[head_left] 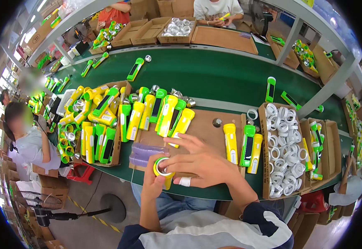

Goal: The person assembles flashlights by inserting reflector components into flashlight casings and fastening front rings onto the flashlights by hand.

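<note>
My left hand [151, 182] is wrapped around a yellow and green flashlight body [167, 184], its wide end tilted up toward me. A white ring [161, 169] sits at the mouth of that end. My right hand [205, 164] reaches over from the right, with bent fingers on the ring and another finger stretched out above it. White tape [185, 181] is wrapped around one digit of my right hand. Just behind my left hand lies a purple plastic-wrapped pack [145, 154] on a brown board [205, 124]. Part of the flashlight is hidden by my fingers.
A carton of white rings [264, 166] stands to the right, beside upright flashlights [247, 145]. Piled flashlights [102, 103] fill a box on the left. A green conveyor belt [181, 70] runs behind. Co-workers sit across and at left; a fan [42, 207] stands on the floor.
</note>
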The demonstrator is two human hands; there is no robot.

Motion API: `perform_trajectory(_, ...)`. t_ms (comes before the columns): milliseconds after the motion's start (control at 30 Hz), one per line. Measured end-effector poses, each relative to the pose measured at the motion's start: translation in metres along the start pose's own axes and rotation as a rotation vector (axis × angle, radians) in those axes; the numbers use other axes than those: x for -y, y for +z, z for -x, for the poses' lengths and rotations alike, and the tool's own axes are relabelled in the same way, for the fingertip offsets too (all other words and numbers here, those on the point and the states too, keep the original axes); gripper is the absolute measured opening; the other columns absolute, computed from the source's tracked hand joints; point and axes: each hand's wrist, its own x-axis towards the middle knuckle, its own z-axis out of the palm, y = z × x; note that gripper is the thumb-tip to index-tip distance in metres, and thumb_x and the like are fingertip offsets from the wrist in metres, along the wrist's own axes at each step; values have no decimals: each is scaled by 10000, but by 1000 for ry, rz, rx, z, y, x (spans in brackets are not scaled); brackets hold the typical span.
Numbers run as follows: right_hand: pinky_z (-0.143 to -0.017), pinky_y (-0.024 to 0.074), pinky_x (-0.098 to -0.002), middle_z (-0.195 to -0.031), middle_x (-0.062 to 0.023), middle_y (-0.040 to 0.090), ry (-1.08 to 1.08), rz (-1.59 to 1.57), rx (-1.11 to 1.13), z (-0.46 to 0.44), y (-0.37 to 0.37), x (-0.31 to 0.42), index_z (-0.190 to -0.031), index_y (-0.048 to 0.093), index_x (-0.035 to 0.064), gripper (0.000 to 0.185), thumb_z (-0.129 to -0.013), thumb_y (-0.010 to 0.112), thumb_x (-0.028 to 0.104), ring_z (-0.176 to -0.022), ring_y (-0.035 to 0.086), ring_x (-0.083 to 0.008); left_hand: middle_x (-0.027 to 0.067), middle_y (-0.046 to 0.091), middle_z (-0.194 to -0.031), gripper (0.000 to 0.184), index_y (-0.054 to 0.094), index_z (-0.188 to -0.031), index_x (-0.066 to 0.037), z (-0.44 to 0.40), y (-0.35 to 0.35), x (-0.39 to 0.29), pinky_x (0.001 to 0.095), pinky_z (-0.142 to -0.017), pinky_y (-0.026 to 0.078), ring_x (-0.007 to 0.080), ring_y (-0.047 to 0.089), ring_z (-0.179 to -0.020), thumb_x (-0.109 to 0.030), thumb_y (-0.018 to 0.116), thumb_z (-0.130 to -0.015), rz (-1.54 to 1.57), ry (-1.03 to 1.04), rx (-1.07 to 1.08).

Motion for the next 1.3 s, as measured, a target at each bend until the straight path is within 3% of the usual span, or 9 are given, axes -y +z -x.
perform_trajectory(167, -1175, 279, -562, -1352, 51, 635, 38, 30, 75, 2, 14, 11, -1273, 660, 186, 417, -867, 738, 244, -1482, 350, -343, 105, 617, -1045, 822, 431, -1367, 12, 9, -8, -7, 295, -715, 536, 184, 663, -820, -608, 690, -894, 31, -10, -3)
perform_trajectory(233, -1207, 216, -576, -1347, 13, 627, 46, 70, 133, -1, 17, 13, -1234, 637, 159, 324, -920, 670, 234, -1500, 298, -369, 110, 620, -1032, 804, 439, -1365, 8, 9, -16, -7, 299, -701, 539, 189, 661, -808, -590, 698, -895, 80, -29, 53)
perform_trajectory(567, -1198, 270, -561, -1392, -23, 615, 113, -123, 168, -2, 79, 32, -1236, 649, 127, 364, -878, 711, 133, -1467, 358, -392, 90, 662, -1027, 504, 504, -1337, -15, 56, -57, 8, 266, -714, 549, 125, 649, -808, -296, 677, -955, 49, -105, 86)
perform_trajectory(700, -1186, 303, -544, -1375, -20, 633, 163, -184, 138, 4, 106, 43, -1229, 658, 137, 385, -853, 738, 121, -1451, 390, -392, 68, 665, -976, 488, 515, -1337, -33, 77, -61, 18, 269, -706, 542, 106, 638, -789, -262, 689, -944, 92, -97, 75)
perform_trajectory(800, -1169, 335, -546, -1341, -13, 659, 186, -205, 99, 16, 125, 46, -1221, 672, 132, 400, -828, 744, 96, -1441, 408, -407, 89, 673, -993, 617, 482, -1356, -28, 85, -69, 18, 268, -711, 544, 119, 652, -812, -439, 685, -944, -113, -124, 147)
perform_trajectory(867, -1164, 345, -548, -1328, -15, 668, 202, -328, 80, 29, 137, 47, -1205, 682, 126, 396, -816, 745, 84, -1442, 406, -416, 69, 668, -943, 577, 495, -1347, -37, 92, -66, 21, 282, -708, 541, 124, 653, -780, -395, 691, -938, -91, -30, 131)
perform_trajectory(1100, -1159, 352, -553, -1302, -59, 684, 218, -117, 3, 38, 164, 72, -1172, 699, 116, 354, -820, 737, 119, -1392, 468, -435, 58, 661, -892, 391, 526, -1269, -94, 119, -68, 18, 294, -683, 536, 124, 647, -732, -245, 659, -934, -218, 56, 80)
perform_trajectory(1200, -1156, 353, -543, -1319, -67, 671, 196, -229, -8, 43, 179, 73, -1192, 689, 104, 378, -817, 734, 103, -1393, 470, -432, 61, 649, -883, 393, 495, -1285, -87, 135, -70, 29, 279, -639, 525, 125, 630, -703, -290, 630, -976, -44, -88, 114)
perform_trajectory(1300, -1150, 360, -504, -1342, -106, 654, 241, -281, 10, 50, 195, 81, -1206, 673, 84, 375, -835, 726, 100, -1361, 512, -403, 72, 614, -898, 425, 483, -1290, -73, 153, -70, 52, 279, -593, 512, 133, 608, -669, -334, 623, -985, 105, -82, 57)
